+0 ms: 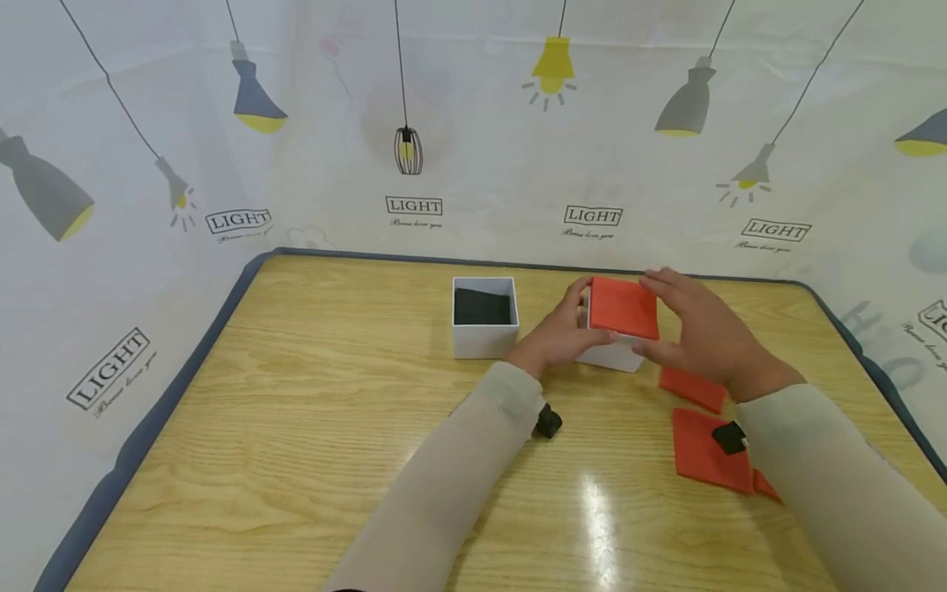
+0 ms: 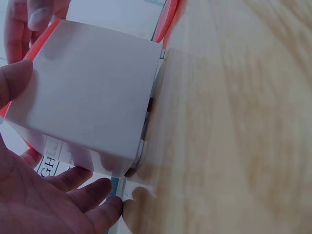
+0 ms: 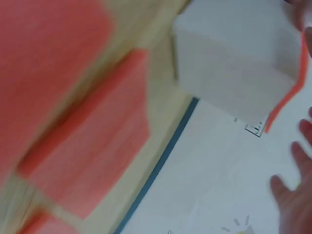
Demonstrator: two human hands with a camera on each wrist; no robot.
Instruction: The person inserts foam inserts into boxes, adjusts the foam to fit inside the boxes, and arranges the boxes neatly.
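A red square sheet (image 1: pixel 624 306) covers the top of a white box (image 1: pixel 610 355), reaching its edges. My left hand (image 1: pixel 553 333) holds the box from the left, thumb on the front near the top edge and fingers along the left side, as the left wrist view shows on the white wall (image 2: pixel 87 92). On the other side, my right hand (image 1: pixel 706 333) has its fingertips at the sheet's far right corner and its thumb near the front right edge. In the right wrist view its fingers (image 3: pixel 287 192) are spread and blurred beside the box.
Another white box (image 1: pixel 484 341), open at the top, stands to the left with a black piece (image 1: pixel 482 307) inside. Right of the held box lie a red piece (image 1: pixel 691 388), a red square (image 1: pixel 703 452) and a third red piece (image 1: pixel 767 485), partly under the right sleeve. A printed sheet backs the wooden table (image 1: pixel 311 427).
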